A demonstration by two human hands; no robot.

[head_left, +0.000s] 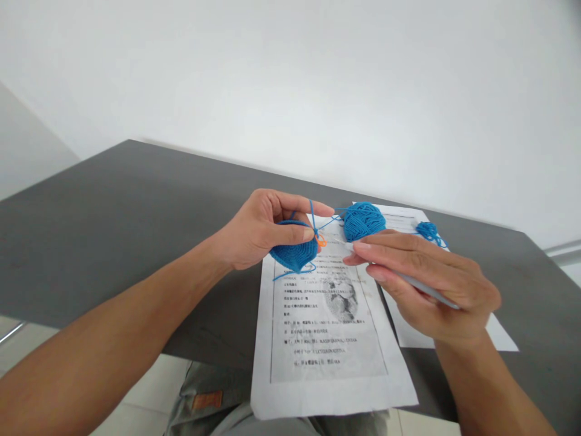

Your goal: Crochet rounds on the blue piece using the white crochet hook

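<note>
My left hand is closed on a blue crocheted piece, pinching it between thumb and fingers, with blue yarn looped over the index finger. An orange stitch marker hangs at the piece's edge. My right hand grips a light grey crochet hook, its tip pointing left toward the piece. A strand runs from the piece to a blue yarn ball lying just behind my right hand.
A printed pattern sheet lies on the dark grey table and overhangs its near edge. A second sheet lies under my right hand. A small blue yarn scrap sits on it. A white wall stands behind.
</note>
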